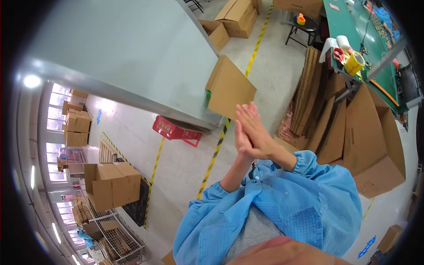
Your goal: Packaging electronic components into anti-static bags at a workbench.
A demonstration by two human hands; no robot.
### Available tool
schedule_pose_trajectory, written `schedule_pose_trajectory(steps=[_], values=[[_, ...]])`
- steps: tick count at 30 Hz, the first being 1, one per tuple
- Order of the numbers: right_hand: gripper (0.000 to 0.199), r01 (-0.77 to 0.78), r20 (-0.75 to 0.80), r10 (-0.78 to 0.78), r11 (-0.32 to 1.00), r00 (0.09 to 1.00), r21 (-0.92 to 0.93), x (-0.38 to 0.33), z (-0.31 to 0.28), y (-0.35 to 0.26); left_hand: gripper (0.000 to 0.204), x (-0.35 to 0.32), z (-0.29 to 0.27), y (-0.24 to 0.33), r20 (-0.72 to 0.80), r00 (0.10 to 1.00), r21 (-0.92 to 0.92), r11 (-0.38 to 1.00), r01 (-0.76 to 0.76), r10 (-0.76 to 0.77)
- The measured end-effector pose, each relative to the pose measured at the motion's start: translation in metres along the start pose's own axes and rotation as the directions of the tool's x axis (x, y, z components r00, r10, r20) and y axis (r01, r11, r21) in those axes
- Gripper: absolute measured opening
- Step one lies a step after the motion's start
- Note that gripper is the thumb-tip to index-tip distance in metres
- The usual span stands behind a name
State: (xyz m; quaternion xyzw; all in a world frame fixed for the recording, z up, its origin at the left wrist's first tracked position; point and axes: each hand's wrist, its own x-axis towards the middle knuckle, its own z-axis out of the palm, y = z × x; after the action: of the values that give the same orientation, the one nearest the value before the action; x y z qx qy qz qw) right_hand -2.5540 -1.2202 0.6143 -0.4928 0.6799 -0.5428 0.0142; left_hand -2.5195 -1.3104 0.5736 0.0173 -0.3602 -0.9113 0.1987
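- Right there before the blue smock, the left hand and right hand are brought together palm to palm, fingers straight and pointing toward twelve; I can't see between the palms.
- Just past the fingertips, at eleven o'clock, is a brown cardboard piece, tilted, beside the corner of a big grey surface. The fingertips overlap its lower edge from here; whether they touch it, I can't tell.
- That grey surface spreads away toward ten.
- At nine, lower down by its edge, there's a red plastic object.
- Between one and two, a bundle of flattened cartons stands on end.
- A large open carton sits at three.
- Farther off, toward two, a green-topped bench carries a yellow tape roll near its corner.
- Around one o'clock, there's a black stool.
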Motion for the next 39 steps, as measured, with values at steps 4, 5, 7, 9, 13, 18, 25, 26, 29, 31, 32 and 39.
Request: schedule_pose_trajectory(steps=[4,5,7,9,13,18,25,26,29,31,32,39], values=[[0.081,-0.185,-0.004,0.188,0.965,0.982,-0.184,0.042,-0.016,0.068,0.070,0.096,-0.018,-0.018,0.291,0.910,-0.057,0.944,0.324,-0.295],[0.079,-0.146,-0.026,0.143,0.979,0.989,-0.143,0.055,-0.023,0.078,0.070,0.113,-0.019,-0.021,0.283,0.894,-0.055,0.925,0.377,-0.348],[0.080,-0.145,-0.064,0.135,0.970,0.989,-0.193,0.083,-0.039,0.103,0.070,0.147,-0.020,-0.029,0.271,0.846,-0.048,0.871,0.488,-0.459],[0.081,-0.144,-0.101,0.124,0.965,0.987,-0.221,0.106,-0.060,0.132,0.071,0.188,-0.015,-0.041,0.268,0.780,-0.057,0.798,0.599,-0.566],[0.075,-0.302,-0.241,0.226,0.886,0.944,-0.353,0.131,-0.101,0.197,0.071,0.263,0.005,-0.072,0.269,0.639,-0.084,0.644,0.761,-0.720],[0.070,-0.613,-0.419,0.447,0.574,0.790,-0.543,0.160,-0.159,0.280,0.075,0.365,0.012,-0.119,0.258,0.408,-0.024,0.416,0.909,-0.876],[0.069,-0.770,-0.541,0.557,0.359,0.630,-0.527,0.201,-0.261,0.421,0.071,0.544,0.025,-0.204,0.387,0.258,-0.064,0.253,0.965,-0.885],[0.070,-0.840,-0.616,0.607,0.173,0.503,-0.515,0.196,-0.280,0.446,0.070,0.569,0.033,-0.218,0.383,0.292,-0.049,0.297,0.954,-0.876],[0.074,-0.772,-0.615,0.695,-0.135,0.373,-0.621,0.190,-0.344,0.461,0.049,0.647,0.054,-0.249,0.328,0.373,0.107,0.426,0.898,-0.868],[0.056,-0.951,-0.485,0.865,-0.030,0.130,-0.308,0.212,-0.393,0.463,0.028,0.696,0.055,-0.272,0.304,0.409,0.073,0.449,0.891,-0.860],[0.048,-0.998,-0.338,0.939,-0.049,-0.062,0.047,0.230,-0.419,0.464,0.028,0.723,0.052,-0.296,0.305,0.397,0.087,0.441,0.893,-0.866],[0.037,-0.807,-0.758,0.285,0.287,0.587,-0.517,0.279,-0.513,0.567,0.029,0.833,0.137,-0.435,0.145,0.112,0.261,0.147,0.954,-0.983]])
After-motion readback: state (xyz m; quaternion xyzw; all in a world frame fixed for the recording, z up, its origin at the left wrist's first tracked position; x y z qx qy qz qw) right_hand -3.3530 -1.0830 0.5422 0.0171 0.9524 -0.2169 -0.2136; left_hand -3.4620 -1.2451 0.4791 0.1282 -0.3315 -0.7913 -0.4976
